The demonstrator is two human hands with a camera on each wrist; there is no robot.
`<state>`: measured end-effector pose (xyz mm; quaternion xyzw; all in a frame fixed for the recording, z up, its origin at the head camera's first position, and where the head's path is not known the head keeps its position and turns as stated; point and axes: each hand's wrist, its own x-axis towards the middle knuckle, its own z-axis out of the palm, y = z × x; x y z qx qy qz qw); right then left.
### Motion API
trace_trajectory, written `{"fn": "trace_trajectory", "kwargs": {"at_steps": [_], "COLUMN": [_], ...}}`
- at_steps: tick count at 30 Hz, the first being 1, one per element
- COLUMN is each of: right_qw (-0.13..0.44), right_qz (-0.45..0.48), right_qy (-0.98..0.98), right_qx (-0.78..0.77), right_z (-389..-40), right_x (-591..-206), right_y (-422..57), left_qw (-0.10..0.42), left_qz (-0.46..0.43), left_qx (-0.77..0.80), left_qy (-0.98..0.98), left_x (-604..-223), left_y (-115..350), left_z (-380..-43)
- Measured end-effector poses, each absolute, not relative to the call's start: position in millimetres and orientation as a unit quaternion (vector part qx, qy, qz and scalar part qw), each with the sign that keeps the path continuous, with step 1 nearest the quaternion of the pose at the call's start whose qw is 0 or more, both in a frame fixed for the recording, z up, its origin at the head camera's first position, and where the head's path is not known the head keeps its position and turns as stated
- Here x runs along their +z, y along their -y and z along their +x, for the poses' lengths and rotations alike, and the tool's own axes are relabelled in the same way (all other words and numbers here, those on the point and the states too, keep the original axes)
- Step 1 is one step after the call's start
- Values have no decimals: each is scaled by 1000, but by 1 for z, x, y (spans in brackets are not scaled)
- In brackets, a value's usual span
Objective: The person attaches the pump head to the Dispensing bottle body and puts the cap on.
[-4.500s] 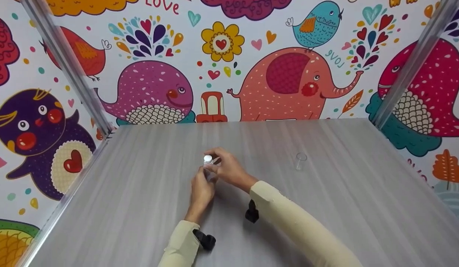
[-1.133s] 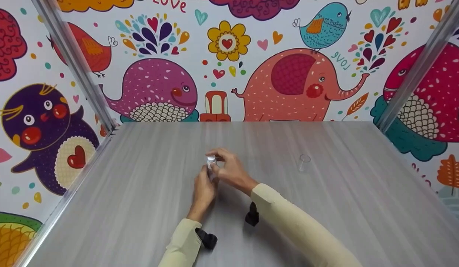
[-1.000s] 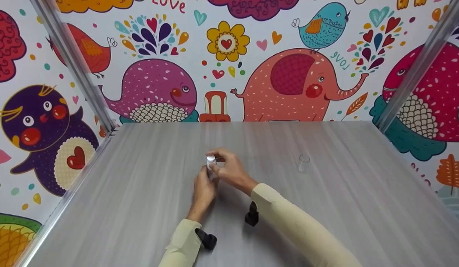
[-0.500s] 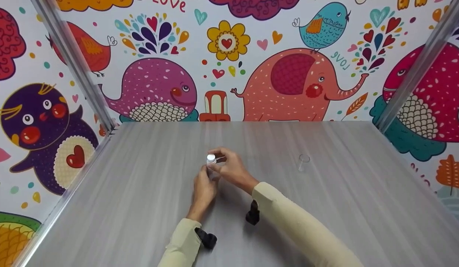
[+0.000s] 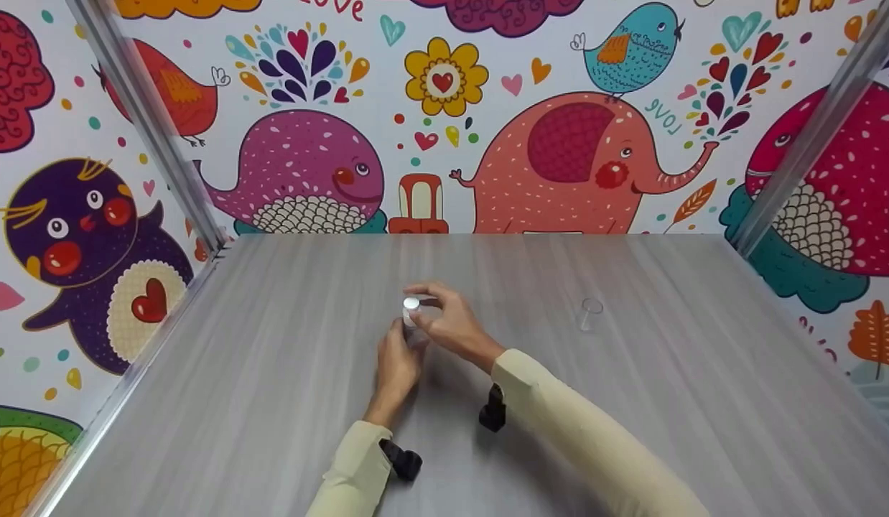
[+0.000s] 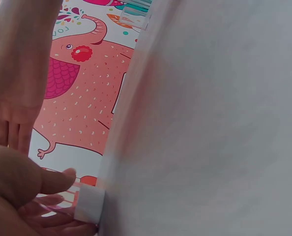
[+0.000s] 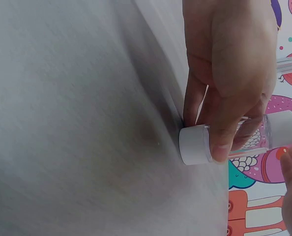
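Note:
A small clear bottle has a white base (image 7: 192, 146) and a white collar (image 7: 281, 129); its round white top (image 5: 411, 304) faces up in the head view. My left hand (image 5: 398, 362) grips the lower clear body, thumb pressed along it just above the base. Up at the top, my right hand (image 5: 452, 319) pinches the white part between thumb and fingers. In the left wrist view the left hand (image 6: 18, 182) is around the white base end, close to the tabletop. A clear cap (image 5: 592, 314) stands alone on the table to the right.
The grey wood-grain table (image 5: 286, 345) ends at a wall printed with cartoon animals (image 5: 552, 172). Metal posts rise at the left corner (image 5: 150, 129) and right corner (image 5: 803, 136). Black camera mounts sit on the left cuff (image 5: 401, 459) and right cuff (image 5: 492, 409).
The right hand's fingers have shifted around the white top over these seconds, reopening a little and closing in again. The left hand keeps its grip; the clear cap stays put.

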<state>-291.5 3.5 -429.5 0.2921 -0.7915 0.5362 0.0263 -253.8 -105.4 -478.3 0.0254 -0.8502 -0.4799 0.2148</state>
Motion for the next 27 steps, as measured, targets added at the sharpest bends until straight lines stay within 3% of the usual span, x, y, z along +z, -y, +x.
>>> {"fn": "trace_trajectory", "kwargs": {"at_steps": [8, 15, 27], "right_qw": [0, 11, 42], "right_qz": [296, 270, 262], "right_qy": [801, 808, 821], "right_qx": [521, 523, 505], "right_z": [-276, -300, -303], "right_x": [-408, -439, -444], "right_y": [-5, -3, -4], "left_qw": [195, 199, 195], "left_qz": [42, 41, 44], "left_qx": [-486, -477, -489], "left_qy": [851, 855, 849], "left_x": [-477, -477, -478], "left_y": [104, 105, 104], "left_z": [-255, -256, -255]}}
